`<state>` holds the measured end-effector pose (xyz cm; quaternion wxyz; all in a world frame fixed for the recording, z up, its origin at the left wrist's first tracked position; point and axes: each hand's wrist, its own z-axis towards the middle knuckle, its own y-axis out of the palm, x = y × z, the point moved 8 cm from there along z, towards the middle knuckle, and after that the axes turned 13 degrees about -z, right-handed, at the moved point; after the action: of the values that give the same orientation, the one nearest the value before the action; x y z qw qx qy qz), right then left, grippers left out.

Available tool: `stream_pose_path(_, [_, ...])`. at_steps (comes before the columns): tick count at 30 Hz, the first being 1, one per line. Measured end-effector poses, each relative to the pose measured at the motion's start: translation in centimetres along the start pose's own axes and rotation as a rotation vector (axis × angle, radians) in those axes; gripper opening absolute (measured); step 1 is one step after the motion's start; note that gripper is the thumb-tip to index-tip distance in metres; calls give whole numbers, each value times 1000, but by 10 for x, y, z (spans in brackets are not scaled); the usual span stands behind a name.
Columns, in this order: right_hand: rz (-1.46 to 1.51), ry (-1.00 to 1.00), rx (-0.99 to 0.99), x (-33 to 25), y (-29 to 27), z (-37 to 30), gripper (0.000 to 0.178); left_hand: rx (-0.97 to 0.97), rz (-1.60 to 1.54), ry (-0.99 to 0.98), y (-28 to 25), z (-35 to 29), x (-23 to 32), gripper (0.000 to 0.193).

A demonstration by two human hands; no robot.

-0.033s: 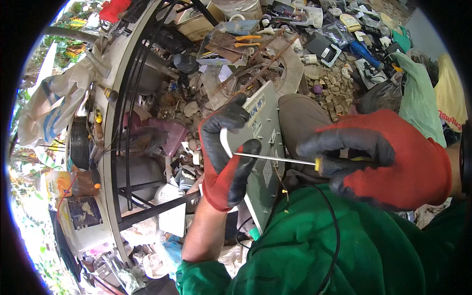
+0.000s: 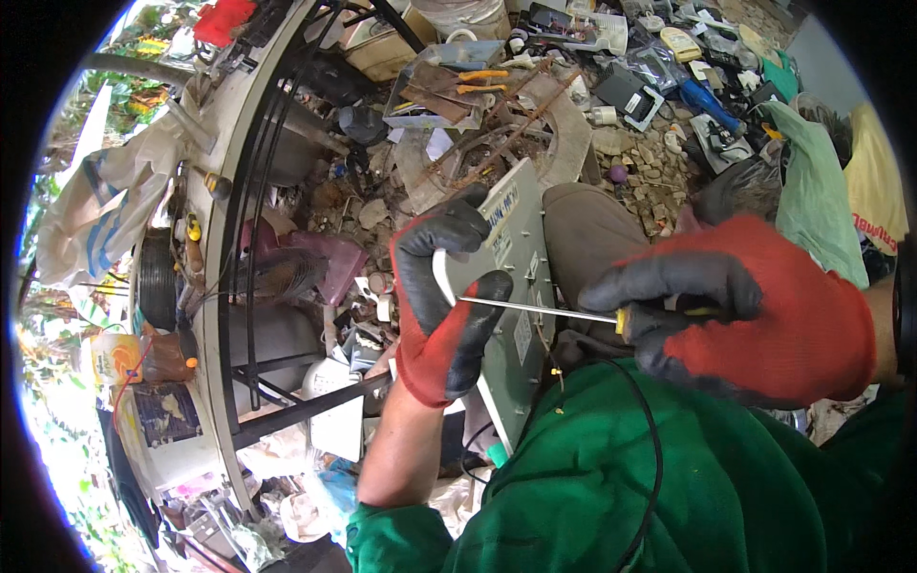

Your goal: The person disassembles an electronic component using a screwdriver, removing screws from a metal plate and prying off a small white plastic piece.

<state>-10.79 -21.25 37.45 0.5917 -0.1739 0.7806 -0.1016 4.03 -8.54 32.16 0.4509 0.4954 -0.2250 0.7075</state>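
My left hand, in a red glove with dark palm and fingers, is closed around the far-left edge of a flat pale panel. Stickers and several small raised studs show on the panel's face; it stands tilted against my lap. In my right hand, gloved alike, is a screwdriver with a yellow handle end and a long thin shaft. The shaft crosses in front of the panel, its tip beside my left thumb at the panel's edge. A thin wire with yellow bits hangs by the panel.
A black-framed table runs along the left. Ahead, a grey tray holds scraps and orange-handled pliers. Electronic scrap covers the far-right ground. A green bag stands at right. A black cable lies across my shirt.
My left hand and the panel have shifted very slightly to the right. The screwdriver has moved a little with them; both grips stay the same.
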Motion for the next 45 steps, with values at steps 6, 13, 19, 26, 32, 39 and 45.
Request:
stream_pose_path(6, [-143, -6, -81, -6, 6, 6, 39, 104, 29, -18, -8, -6, -5, 46])
stream_pose_path(13, [-297, 0, -41, -24, -7, 6, 34, 79, -28, 22, -1, -1, 5, 37])
stream_pose_path(19, [-356, -50, -24, -40, -16, 24, 37, 86, 78, 14, -16, 2, -1, 35])
stream_pose_path(26, [-358, -39, -83, -40, -25, 42, 37, 73, 43, 30, -24, 7, -5, 36])
stream_pose_path(32, [-524, -56, -25, -41, -28, 46, 40, 116, 9, 5, -28, 4, -7, 35])
stream_pose_path(39, [-567, -154, 65, -46, -28, 48, 39, 130, 32, -1, -31, 4, -7, 34])
stream_pose_path(45, [-494, -171, 68, -38, -31, 49, 39, 113, 82, 13, -29, 8, -5, 35])
